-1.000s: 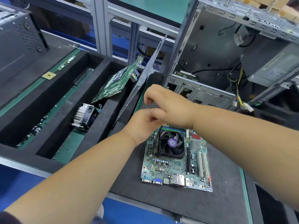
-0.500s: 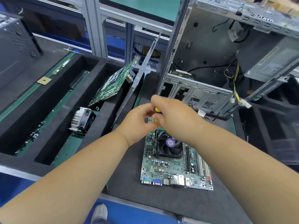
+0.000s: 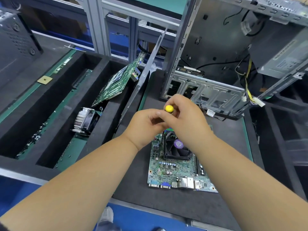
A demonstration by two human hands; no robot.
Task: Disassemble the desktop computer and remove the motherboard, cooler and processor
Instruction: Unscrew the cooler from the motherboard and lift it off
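Motherboard (image 3: 168,170) lies flat on the desk (image 3: 166,204), out of the case (image 3: 210,90); cooler (image 3: 176,147) mounted on it; both hands pinch a yellow-capped screwdriver (image 3: 169,108) above the cooler, right hand (image 3: 185,117) uppermost, left hand (image 3: 145,125) beside; board likely stiff, light, fragile; grip by bare edges.

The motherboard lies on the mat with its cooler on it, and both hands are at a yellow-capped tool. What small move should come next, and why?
Probably lower the tool to a fastening at a corner of the cooler. The cooler sits on the motherboard, already out of the case, and the right hand grips the tool above it, the left hand close by.
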